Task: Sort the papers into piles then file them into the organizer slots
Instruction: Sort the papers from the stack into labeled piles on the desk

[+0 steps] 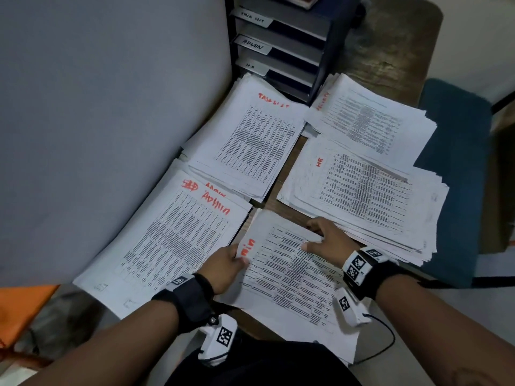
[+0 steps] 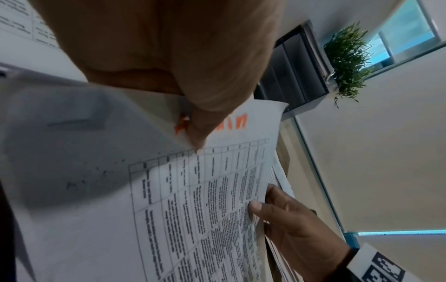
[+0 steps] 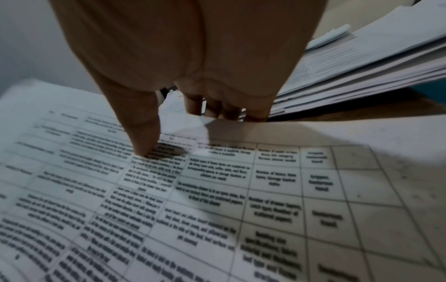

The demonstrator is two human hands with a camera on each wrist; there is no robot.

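A printed sheet with a red "ADMIN" mark (image 1: 287, 266) is lifted off the near paper stack. My left hand (image 1: 227, 261) pinches its left edge by the red word (image 2: 237, 122), thumb on top. My right hand (image 1: 326, 236) grips its far right edge, thumb (image 3: 144, 137) on the print and fingers curled under. On the table lie sorted piles: an ADMIN pile (image 1: 170, 240) at left, a TASK LIST pile (image 1: 250, 140) behind it, an HR pile (image 1: 367, 196) at right, and another pile (image 1: 370, 121) at the far right. The dark organizer (image 1: 284, 43) with labelled slots stands at the back.
A grey wall (image 1: 111, 121) runs along the left of the table. A blue chair seat (image 1: 457, 176) sits beyond the right edge. An orange cloth (image 1: 22, 305) lies at lower left. A small green plant (image 2: 347, 57) stands by the organizer. A cable (image 1: 387, 338) trails near my right wrist.
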